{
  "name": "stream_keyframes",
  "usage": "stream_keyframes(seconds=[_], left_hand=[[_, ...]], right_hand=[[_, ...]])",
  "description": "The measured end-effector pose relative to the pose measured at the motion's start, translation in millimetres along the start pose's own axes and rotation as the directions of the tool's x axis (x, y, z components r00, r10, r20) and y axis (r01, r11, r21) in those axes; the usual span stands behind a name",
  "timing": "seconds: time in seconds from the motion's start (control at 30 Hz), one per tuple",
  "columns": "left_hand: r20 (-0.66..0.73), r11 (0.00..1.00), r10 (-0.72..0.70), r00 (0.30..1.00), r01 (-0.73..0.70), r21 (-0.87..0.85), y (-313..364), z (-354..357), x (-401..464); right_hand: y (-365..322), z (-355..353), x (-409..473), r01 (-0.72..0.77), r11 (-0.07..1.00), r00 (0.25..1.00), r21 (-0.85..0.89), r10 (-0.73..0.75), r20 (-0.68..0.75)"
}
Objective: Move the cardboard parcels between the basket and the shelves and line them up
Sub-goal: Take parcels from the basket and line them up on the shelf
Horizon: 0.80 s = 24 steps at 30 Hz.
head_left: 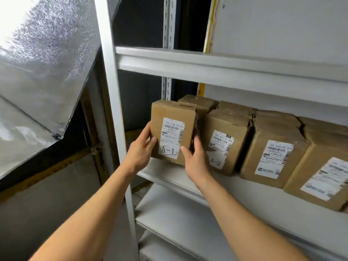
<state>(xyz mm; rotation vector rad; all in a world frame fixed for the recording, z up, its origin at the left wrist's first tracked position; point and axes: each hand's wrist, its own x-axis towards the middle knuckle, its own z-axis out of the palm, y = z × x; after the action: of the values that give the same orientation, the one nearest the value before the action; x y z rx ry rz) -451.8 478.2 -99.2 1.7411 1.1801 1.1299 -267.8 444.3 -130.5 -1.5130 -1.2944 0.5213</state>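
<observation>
- the parcel marked a-1 (172,131) stands upright at the left end of the row on the middle shelf (169,176). its bottom looks a little lifted or tilted at the front edge, but this cannot be told for sure.
- the left hand (140,152) grips the left side of it, thumb on the front face, fingers curled around the edge.
- the right hand (194,157) holds the right lower corner, thumb on the label, the other fingers pushed into the narrow gap beside the parcel marked a-2 (223,142).
- risk: the gap is tight, so the right fingers may be squeezed, or may drag a-2 out of line when a-1 moves.
- risk: the thumbs press on the paper label, which could slide or tear; the a-1 sticker already looks loose at its lower edge.
- risk: a-1 is close to the left upright post (113,110) and the shelf's open end; a push too far left could tip it off.
- the further parcels (275,147) look crushed on top and lean together, so a bump may shift the whole row.
</observation>
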Motion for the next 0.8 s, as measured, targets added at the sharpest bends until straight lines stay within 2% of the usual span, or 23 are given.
stream_keyframes(seconds=[0.13, 0.33, 0.57, 0.8], left_hand=[[0.086, 1.000, 0.008, 0.996, -0.008, -0.003, -19.6, 5.8, 23.6], [0.125, 0.999, 0.023, 0.992, -0.019, -0.037, -35.4, 9.1, 52.2], [0.116, 0.999, 0.037, 0.993, -0.033, -0.034, -40.7, 14.2, 59.6], [0.089, 0.998, 0.054, 0.995, -0.051, -0.039, -42.1, 20.9, 59.2]], right_hand=[[12.3, 10.9, 9.1, -0.038, 0.999, 0.998, -0.030, 0.037, -0.046], [20.2, 25.1, 17.8, -0.078, 0.988, 0.988, -0.135, 0.058, -0.143], [22.0, 28.1, 25.7, -0.118, 0.953, 0.960, -0.279, 0.037, -0.278], [21.2, 28.0, 26.1, -0.149, 0.956, 0.955, -0.253, 0.073, -0.289]])
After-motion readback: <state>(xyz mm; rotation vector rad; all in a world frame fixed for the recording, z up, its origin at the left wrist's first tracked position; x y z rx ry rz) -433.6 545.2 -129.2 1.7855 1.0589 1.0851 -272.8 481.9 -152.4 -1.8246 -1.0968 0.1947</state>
